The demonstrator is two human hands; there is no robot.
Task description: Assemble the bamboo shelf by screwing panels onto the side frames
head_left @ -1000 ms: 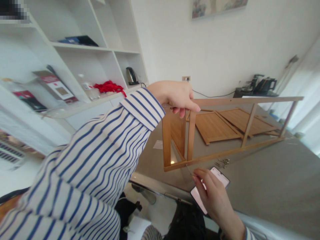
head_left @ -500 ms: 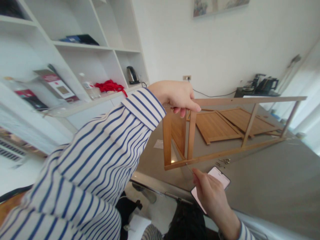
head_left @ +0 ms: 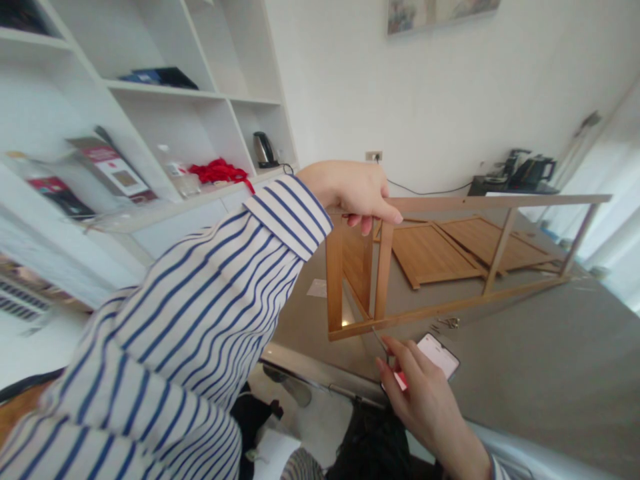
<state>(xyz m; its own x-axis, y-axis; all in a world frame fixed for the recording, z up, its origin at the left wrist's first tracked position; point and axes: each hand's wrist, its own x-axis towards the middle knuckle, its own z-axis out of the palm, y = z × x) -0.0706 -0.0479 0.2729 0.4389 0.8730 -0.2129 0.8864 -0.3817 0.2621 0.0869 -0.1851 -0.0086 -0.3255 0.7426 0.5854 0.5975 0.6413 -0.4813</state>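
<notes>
While right hand (head_left: 425,395) pinches thin metal tool (head_left: 380,341) in fingers, tip at lower rail (head_left: 440,311) of wooden frame (head_left: 383,270), phone (head_left: 439,353) lies partly hidden on worktop (head_left: 525,360). Loose hardware (head_left: 451,323): just beyond phone. Frame: on edge over worktop, crosspieces (head_left: 497,250) in place, fastening seemingly unfinished. Left hand (head_left: 357,190): fingers closed around upper rail (head_left: 450,203). Farther off: panels (head_left: 433,250) flat, apparently unfitted.

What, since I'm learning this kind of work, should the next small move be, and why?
A small turn of the thin tool with the right hand seems sensible, the left hand bracing the wooden frame: the tool's tip appears to meet the frame's lower rail, and the right hand pinches its near end.
</notes>
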